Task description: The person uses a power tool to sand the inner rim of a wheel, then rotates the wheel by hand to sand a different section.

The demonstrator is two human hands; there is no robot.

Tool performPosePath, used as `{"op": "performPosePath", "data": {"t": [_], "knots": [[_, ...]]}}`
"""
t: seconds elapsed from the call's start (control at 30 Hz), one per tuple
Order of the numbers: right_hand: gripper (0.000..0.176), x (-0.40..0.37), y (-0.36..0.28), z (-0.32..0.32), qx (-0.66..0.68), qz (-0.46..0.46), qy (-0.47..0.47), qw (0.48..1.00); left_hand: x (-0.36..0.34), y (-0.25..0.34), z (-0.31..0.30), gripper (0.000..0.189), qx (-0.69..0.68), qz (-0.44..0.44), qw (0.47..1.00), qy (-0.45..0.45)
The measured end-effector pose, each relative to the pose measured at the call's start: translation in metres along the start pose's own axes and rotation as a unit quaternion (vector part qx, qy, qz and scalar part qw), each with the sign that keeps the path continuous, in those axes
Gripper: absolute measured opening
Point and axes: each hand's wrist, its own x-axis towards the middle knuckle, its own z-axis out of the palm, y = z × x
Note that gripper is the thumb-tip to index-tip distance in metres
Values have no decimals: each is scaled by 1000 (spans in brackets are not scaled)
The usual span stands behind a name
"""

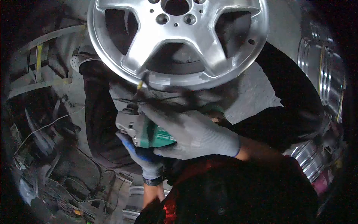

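Note:
An angle grinder (pixel 154 134) with a green body and a grey metal head is in front of my torso. My right hand (pixel 201 136), in a grey knit glove, wraps over its body from the right. From below, my left hand (pixel 149 161), in a grey glove with a blue palm, supports the head side; its fingers are partly hidden by the tool. A thin attachment with a yellowish band (pixel 140 85) points up from the head towards the wheel rim. The shiny five-spoke wheel rim (pixel 179 37) lies just beyond, between my legs; the attachment's tip overlaps its near edge and is blurred.
More metal rims (pixel 320 74) are stacked on the right, with another ribbed one (pixel 309 158) lower down. A dark spoked rim (pixel 48 61) stands at the left. Cables (pixel 56 121) and clutter cover the left floor. My shoe (pixel 79 61) is beside the rim.

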Motion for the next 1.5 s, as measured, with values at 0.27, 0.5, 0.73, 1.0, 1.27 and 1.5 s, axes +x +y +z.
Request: {"op": "performPosePath", "data": {"t": [0.27, 0.5, 0.73, 1.0, 1.27, 1.5], "knots": [[92, -30, -4, -36, 21, 70, -32, 997, -28, 0, 37, 78, -124, -85, 989, -6], [92, -22, 0, -34, -15, 44, -47, 998, -21, -4, 25, 85, -86, -90, 992, -11], [90, 2, 2, -21, 35, -12, 27, 999, -1, 22, 31, 57, -75, -51, 995, 47], [89, -20, 9, -37, 34, 17, 7, 999, -19, -10, 19, 90, -85, -68, 994, -19], [90, 6, 5, -26, 54, 23, -4, 998, 8, 20, 22, 68, 27, -77, 994, 77], [95, -13, 6, -48, 54, 70, -22, 996, -9, 13, 44, 70, -63, -154, 985, 42]]}}
